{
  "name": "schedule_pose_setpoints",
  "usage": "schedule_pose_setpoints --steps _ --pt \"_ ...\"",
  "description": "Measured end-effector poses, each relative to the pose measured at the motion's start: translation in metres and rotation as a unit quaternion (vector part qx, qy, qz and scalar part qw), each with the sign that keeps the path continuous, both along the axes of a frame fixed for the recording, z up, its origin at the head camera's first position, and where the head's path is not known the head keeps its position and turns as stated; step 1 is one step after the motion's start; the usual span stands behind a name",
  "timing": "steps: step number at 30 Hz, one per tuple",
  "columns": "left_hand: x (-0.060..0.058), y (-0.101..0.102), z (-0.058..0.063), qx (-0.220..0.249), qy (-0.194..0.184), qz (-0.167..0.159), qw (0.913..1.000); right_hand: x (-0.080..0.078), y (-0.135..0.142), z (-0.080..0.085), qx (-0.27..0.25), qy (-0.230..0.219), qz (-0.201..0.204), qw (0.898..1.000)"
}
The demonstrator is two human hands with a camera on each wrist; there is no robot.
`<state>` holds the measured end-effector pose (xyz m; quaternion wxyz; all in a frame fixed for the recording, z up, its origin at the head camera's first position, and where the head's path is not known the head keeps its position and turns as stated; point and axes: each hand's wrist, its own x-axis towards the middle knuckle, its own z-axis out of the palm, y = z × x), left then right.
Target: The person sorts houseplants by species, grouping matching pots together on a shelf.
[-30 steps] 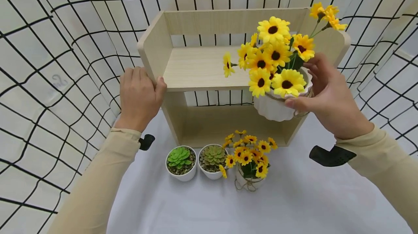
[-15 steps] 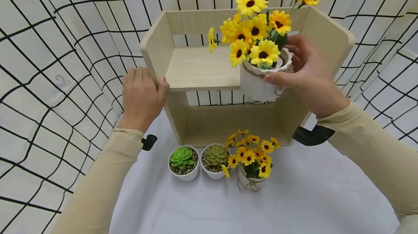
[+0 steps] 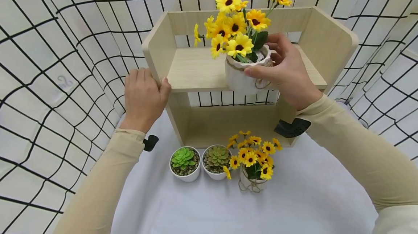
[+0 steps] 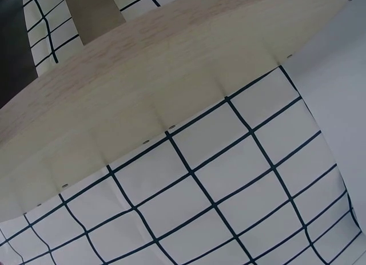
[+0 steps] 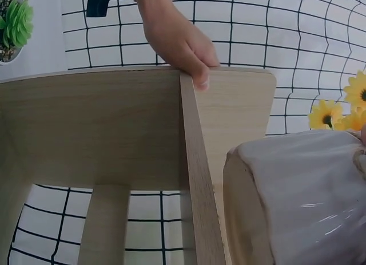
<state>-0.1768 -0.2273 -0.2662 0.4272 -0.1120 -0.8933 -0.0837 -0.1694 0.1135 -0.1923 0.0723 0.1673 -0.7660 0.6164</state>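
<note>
My right hand (image 3: 287, 72) holds a white pot of yellow artificial sunflowers (image 3: 243, 74) by its rim, thumb in front and fingers behind. The pot is at the front edge of the upper board of a wooden shelf (image 3: 199, 69); in the right wrist view the pot's base (image 5: 246, 202) looks apart from the board. My left hand (image 3: 143, 96) grips the shelf's left side panel, thumb over the front edge. Below the shelf stand a bright green potted succulent (image 3: 184, 163), a duller succulent (image 3: 216, 159) and a smaller sunflower pot (image 3: 253, 172).
Black wire grid (image 3: 81, 81) over white sheeting surrounds the shelf on the left, back and right. A white cloth (image 3: 202, 212) covers the table. The shelf's lower compartment (image 3: 225, 125) lies behind the row of pots.
My right hand has carried the sunflower pot left and upward, from the shelf's right side to near the middle of the upper board. My left hand has kept its grip on the side panel.
</note>
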Motion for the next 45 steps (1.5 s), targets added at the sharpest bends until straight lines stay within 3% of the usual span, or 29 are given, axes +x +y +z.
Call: schedule_pose_setpoints --steps 22,45 --pt "0.0 0.001 0.002 0.0 0.0 -0.003 1.0 -0.018 -0.064 0.0 -0.025 -0.014 0.039 0.999" --pt "-0.001 0.001 0.0 0.017 0.021 -0.017 0.9995 -0.038 -0.096 -0.001 -0.009 -0.035 0.043 0.998"
